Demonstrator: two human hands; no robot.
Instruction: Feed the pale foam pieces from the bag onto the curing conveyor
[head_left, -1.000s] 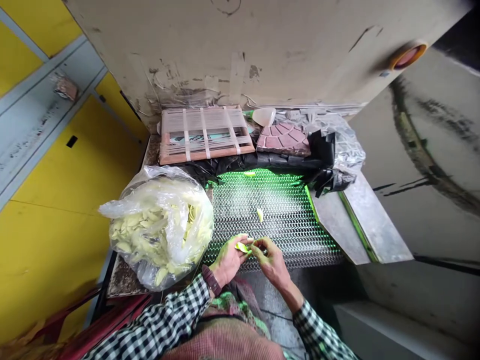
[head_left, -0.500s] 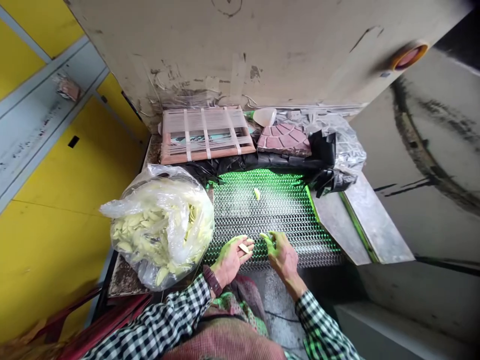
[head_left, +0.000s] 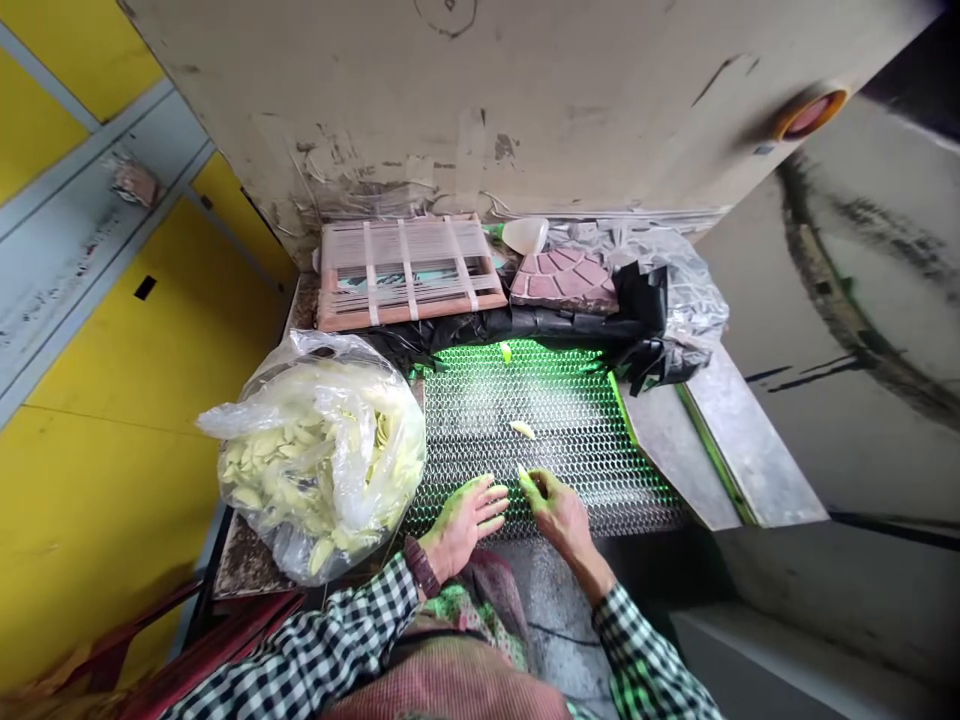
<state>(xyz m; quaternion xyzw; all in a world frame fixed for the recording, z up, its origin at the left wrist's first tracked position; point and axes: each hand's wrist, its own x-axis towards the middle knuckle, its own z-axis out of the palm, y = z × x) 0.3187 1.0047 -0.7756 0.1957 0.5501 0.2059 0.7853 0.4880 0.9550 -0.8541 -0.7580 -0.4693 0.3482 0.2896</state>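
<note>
My left hand (head_left: 466, 520) is open, palm up, with fingers stretched out over the near end of a metal mesh belt (head_left: 465, 430); nothing shows on it. Beside it, my right hand (head_left: 559, 510) pinches a small pale yellow-green, leaf-shaped piece (head_left: 523, 473) between thumb and forefinger. Just beyond the fingertips another such piece (head_left: 523, 430) lies on the mesh. A further piece (head_left: 506, 352) sits at the belt's far end, in green light. To the left of my hands stands a clear plastic bag (head_left: 281, 545) full of similar pieces.
Black plastic sheeting (head_left: 480, 326) hangs over the belt's far end. Above it lie a wrapped wooden frame (head_left: 495, 298), a pink patterned slab (head_left: 566, 280) and a white scoop-like thing (head_left: 525, 236). Metal plates (head_left: 750, 440) flank the right side. A red-orange button (head_left: 810, 115) protrudes from the panel.
The piece on my left palm is gone from there, and its fingers have straightened. One piece on the belt has travelled away toward the black sheeting. A second piece now lies on the mesh.
</note>
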